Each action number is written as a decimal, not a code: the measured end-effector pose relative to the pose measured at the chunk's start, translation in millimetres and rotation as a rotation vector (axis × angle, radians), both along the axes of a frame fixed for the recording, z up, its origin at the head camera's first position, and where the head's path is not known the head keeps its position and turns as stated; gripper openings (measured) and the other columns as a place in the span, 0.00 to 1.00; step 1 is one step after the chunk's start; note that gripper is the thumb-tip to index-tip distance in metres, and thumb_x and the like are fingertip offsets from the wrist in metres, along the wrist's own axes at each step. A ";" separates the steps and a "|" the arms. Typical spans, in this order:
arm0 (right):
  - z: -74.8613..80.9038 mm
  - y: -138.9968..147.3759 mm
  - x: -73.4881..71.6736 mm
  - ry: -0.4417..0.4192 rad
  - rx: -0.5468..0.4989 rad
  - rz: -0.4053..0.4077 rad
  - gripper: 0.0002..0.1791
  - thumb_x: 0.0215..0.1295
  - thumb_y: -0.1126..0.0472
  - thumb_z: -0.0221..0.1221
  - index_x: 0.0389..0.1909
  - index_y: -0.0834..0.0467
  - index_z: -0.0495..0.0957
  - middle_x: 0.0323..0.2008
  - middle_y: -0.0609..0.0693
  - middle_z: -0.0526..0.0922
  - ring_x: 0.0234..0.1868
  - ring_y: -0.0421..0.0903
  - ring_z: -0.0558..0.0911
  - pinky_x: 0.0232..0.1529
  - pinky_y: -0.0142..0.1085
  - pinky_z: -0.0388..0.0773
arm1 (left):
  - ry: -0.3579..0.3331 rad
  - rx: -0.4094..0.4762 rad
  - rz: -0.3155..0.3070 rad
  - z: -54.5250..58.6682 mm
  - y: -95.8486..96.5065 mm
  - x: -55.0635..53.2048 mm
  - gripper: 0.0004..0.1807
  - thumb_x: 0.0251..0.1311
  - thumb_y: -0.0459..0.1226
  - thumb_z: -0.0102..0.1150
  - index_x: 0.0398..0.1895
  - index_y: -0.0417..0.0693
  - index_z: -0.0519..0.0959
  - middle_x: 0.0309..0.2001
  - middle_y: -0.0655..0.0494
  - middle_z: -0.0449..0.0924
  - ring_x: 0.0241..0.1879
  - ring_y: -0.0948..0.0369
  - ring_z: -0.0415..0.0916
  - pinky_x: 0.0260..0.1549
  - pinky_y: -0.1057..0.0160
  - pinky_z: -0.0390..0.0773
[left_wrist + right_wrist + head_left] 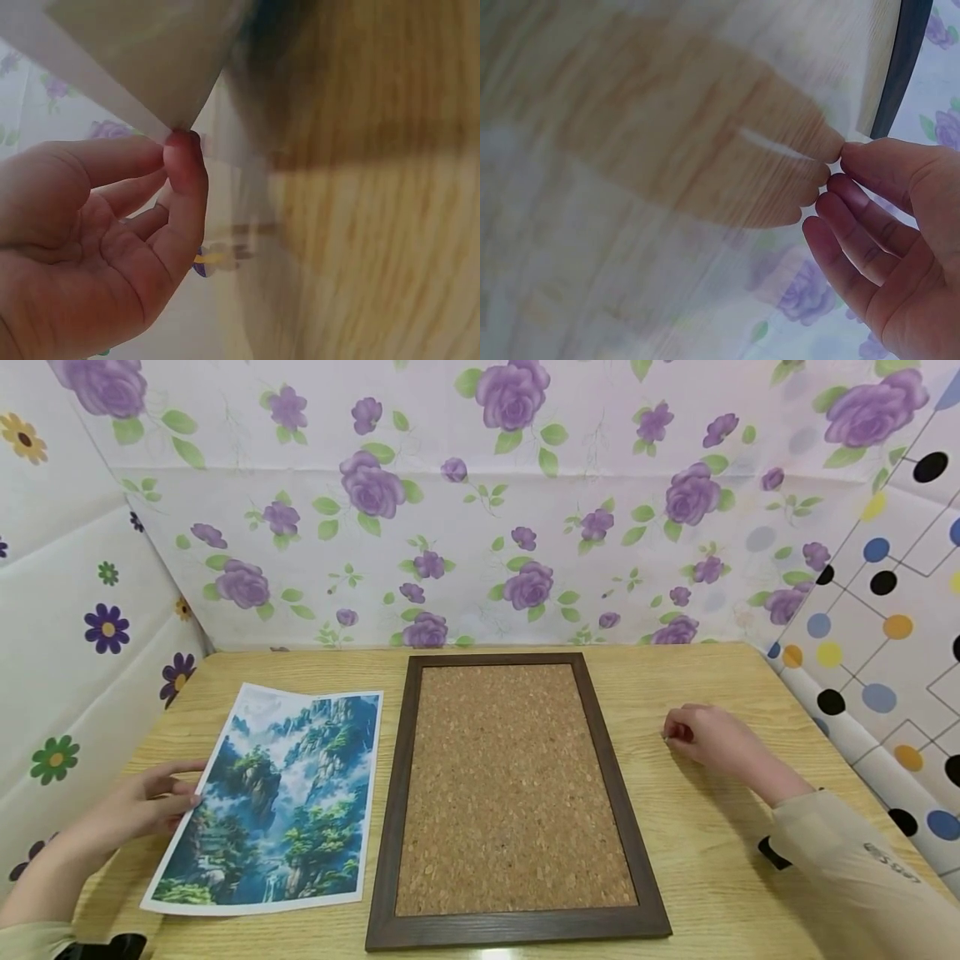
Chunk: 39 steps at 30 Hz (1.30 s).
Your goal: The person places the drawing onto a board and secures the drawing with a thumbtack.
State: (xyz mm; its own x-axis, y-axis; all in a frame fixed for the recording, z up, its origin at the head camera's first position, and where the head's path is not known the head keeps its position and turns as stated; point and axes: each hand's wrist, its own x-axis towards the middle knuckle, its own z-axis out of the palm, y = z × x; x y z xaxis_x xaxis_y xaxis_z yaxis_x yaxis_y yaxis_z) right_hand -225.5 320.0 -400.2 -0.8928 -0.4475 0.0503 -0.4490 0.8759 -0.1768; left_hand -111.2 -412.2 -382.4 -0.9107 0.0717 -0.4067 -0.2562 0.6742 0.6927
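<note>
My left hand point(146, 806) pinches the left edge of a printed landscape picture point(277, 793) between thumb and fingers. Misty blue-green mountains and trees fill the sheet inside a white border, and its edges lift slightly off the table. In the left wrist view the fingertips point(184, 154) meet at the paper corner point(150, 52). To the right of the picture lies a dark-framed cork board point(510, 793). Beyond its right side, my right hand point(708, 739) rests its fingertips at the tabletop, fingers loosely curled. In the right wrist view its thumb and fingers point(855, 217) stand slightly apart, with no held object discernible.
The wood-grain table point(720, 852) is glossy and mirrors the right hand. A flower-patterned sheet point(450, 527) stands along the back edge. Patterned side panels flank the table, with flowers on the left point(60, 635) and dots on the right point(877, 652).
</note>
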 end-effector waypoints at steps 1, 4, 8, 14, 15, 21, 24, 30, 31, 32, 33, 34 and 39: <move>0.0 0.0 0.0 0.000 0.002 0.001 0.04 0.61 0.65 0.65 0.32 0.53 0.81 0.27 0.44 0.80 0.26 0.37 0.71 0.28 0.32 0.69 | 0.005 0.010 -0.002 -0.4 -1.3 -0.1 0.37 0.72 0.43 0.53 0.76 0.36 0.52 0.55 0.37 0.73 0.41 0.71 0.78 0.41 0.63 0.83; 0.1 -0.3 -0.2 -0.006 0.002 0.002 0.04 0.61 0.65 0.65 0.32 0.53 0.81 0.27 0.44 0.79 0.26 0.37 0.71 0.27 0.32 0.68 | 0.044 0.047 -0.015 -3.0 -5.8 -0.5 0.33 0.73 0.43 0.52 0.76 0.46 0.56 0.54 0.44 0.74 0.42 0.75 0.76 0.42 0.65 0.82; 1.0 -1.4 -0.8 -0.020 -0.003 0.003 0.03 0.62 0.64 0.65 0.32 0.53 0.81 0.26 0.44 0.79 0.26 0.37 0.71 0.27 0.32 0.68 | 0.095 0.079 -0.030 -5.5 -10.7 -0.5 0.28 0.74 0.42 0.49 0.75 0.56 0.58 0.51 0.59 0.73 0.43 0.80 0.73 0.41 0.72 0.80; 4.5 -3.1 -1.7 -0.024 0.002 -0.003 0.03 0.62 0.63 0.65 0.32 0.53 0.81 0.26 0.44 0.79 0.25 0.37 0.71 0.26 0.31 0.68 | 0.136 0.030 -0.013 1.9 -11.8 -1.2 0.33 0.75 0.44 0.48 0.78 0.53 0.52 0.55 0.59 0.69 0.43 0.86 0.68 0.39 0.74 0.78; 5.0 -3.2 -1.8 -0.022 0.003 -0.002 0.03 0.63 0.63 0.65 0.32 0.53 0.81 0.26 0.44 0.79 0.25 0.37 0.71 0.26 0.31 0.68 | 0.149 0.028 -0.013 4.0 -12.3 -1.6 0.32 0.75 0.44 0.48 0.78 0.54 0.52 0.53 0.64 0.70 0.43 0.85 0.68 0.39 0.74 0.77; 7.1 -2.9 -2.5 -0.012 0.011 -0.003 0.03 0.63 0.63 0.65 0.32 0.53 0.81 0.26 0.44 0.79 0.25 0.37 0.72 0.26 0.32 0.68 | 0.257 0.008 -0.011 16.5 -12.1 -5.0 0.32 0.75 0.41 0.48 0.79 0.55 0.53 0.44 0.84 0.69 0.42 0.85 0.70 0.36 0.76 0.77; 7.7 -2.3 -3.4 -0.007 0.017 -0.007 0.03 0.63 0.63 0.65 0.31 0.53 0.81 0.26 0.44 0.79 0.26 0.37 0.72 0.26 0.32 0.68 | 0.283 -0.005 -0.009 22.8 -8.8 -7.5 0.33 0.75 0.41 0.48 0.79 0.54 0.52 0.43 0.84 0.69 0.41 0.85 0.70 0.35 0.77 0.76; 10.2 -2.8 -4.6 0.006 0.025 -0.003 0.03 0.63 0.62 0.65 0.31 0.53 0.80 0.25 0.44 0.78 0.25 0.37 0.72 0.26 0.32 0.68 | 0.277 -0.004 -0.014 40.3 2.4 -14.8 0.33 0.75 0.43 0.47 0.79 0.56 0.50 0.46 0.82 0.67 0.42 0.87 0.68 0.36 0.78 0.75; 10.6 -2.9 -4.7 0.009 0.025 0.000 0.03 0.62 0.62 0.65 0.31 0.53 0.81 0.25 0.44 0.78 0.25 0.38 0.72 0.27 0.33 0.68 | 0.281 -0.003 -0.017 44.1 4.9 -16.6 0.32 0.76 0.43 0.46 0.79 0.57 0.51 0.46 0.83 0.66 0.43 0.87 0.68 0.36 0.78 0.75; 11.1 -2.9 -4.6 0.013 0.026 0.002 0.03 0.62 0.63 0.65 0.31 0.53 0.81 0.25 0.44 0.78 0.25 0.37 0.72 0.27 0.33 0.68 | 0.285 -0.001 -0.022 48.1 7.7 -18.7 0.32 0.76 0.43 0.46 0.79 0.57 0.51 0.47 0.83 0.66 0.43 0.87 0.67 0.36 0.79 0.74; 11.4 -2.8 -4.7 0.015 0.026 0.006 0.03 0.62 0.63 0.65 0.31 0.53 0.81 0.25 0.44 0.78 0.25 0.37 0.72 0.27 0.33 0.69 | 0.296 -0.002 -0.027 52.2 10.6 -20.9 0.32 0.75 0.43 0.47 0.79 0.57 0.51 0.47 0.82 0.66 0.43 0.87 0.68 0.36 0.79 0.74; 11.8 -2.9 -4.4 0.017 0.026 0.008 0.03 0.62 0.63 0.66 0.31 0.53 0.81 0.25 0.44 0.79 0.25 0.37 0.72 0.27 0.33 0.69 | 0.307 -0.002 -0.030 56.2 13.6 -23.3 0.32 0.75 0.43 0.47 0.78 0.57 0.52 0.46 0.81 0.67 0.43 0.86 0.69 0.36 0.78 0.74; 12.5 -2.5 -4.4 0.016 0.030 0.012 0.03 0.62 0.63 0.66 0.31 0.53 0.81 0.25 0.44 0.79 0.25 0.37 0.72 0.27 0.33 0.69 | 0.335 0.011 -0.043 72.1 26.8 -34.6 0.30 0.75 0.42 0.48 0.77 0.59 0.55 0.45 0.76 0.71 0.43 0.81 0.72 0.37 0.79 0.75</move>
